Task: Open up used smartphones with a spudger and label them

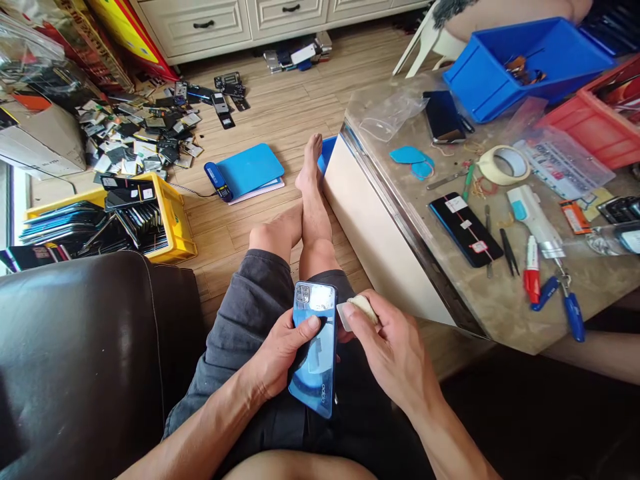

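Observation:
My left hand (pixel 285 347) is closed round a blue smartphone (pixel 320 360) with its glossy back up and its camera block at the far end. The left thumb lies across the phone's back; the fingers underneath are hidden. Just right of the phone, my right hand (pixel 393 350) pinches a thin, pale, flat scraper blade (pixel 344 316) together with a cream-coloured wad (pixel 363 308). The blade's tip is close to the phone's right edge near the camera end; whether it touches I cannot tell. Both hands are above my lap.
On the right, a table (pixel 510 320) carries another phone (pixel 466 230), tweezers (pixel 509 252), a tape roll (pixel 503 165), a red marker (pixel 532 270) and a blue bin (pixel 530 67). A yellow crate (pixel 177 227) of phones and scattered phone parts (pixel 145 133) are on the floor at left.

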Tool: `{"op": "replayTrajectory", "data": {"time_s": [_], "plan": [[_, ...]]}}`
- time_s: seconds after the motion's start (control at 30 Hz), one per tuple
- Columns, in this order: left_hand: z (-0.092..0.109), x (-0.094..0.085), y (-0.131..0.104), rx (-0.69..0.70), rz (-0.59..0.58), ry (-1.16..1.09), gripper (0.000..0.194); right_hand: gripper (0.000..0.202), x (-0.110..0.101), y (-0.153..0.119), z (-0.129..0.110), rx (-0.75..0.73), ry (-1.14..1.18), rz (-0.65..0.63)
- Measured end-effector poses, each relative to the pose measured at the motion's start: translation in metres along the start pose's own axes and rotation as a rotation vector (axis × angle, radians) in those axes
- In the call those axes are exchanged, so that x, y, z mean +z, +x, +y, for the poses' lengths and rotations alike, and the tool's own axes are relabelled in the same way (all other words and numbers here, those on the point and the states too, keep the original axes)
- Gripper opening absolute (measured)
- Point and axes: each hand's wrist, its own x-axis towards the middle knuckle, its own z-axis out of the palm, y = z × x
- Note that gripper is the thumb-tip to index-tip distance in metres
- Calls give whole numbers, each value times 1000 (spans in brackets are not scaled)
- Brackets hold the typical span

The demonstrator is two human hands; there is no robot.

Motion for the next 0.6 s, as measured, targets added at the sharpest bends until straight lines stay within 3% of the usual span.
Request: {"op": "replayTrajectory", "data": {"time_s": [0.23,0.47,0.53,0.6], "plan": [[-5,-5,3,53,53,28,48,31,1,-1,-1,-49,-59,68],[-10,-9,3,168,19,127,35,26,8,-1,9,-168,-277,209],[-10,-8,4,189,19,182,35,26,8,1,15,-170,-302,201],[-10,-8,3,195,30,228,34,26,6,4,21,-131,-264,113]]}}
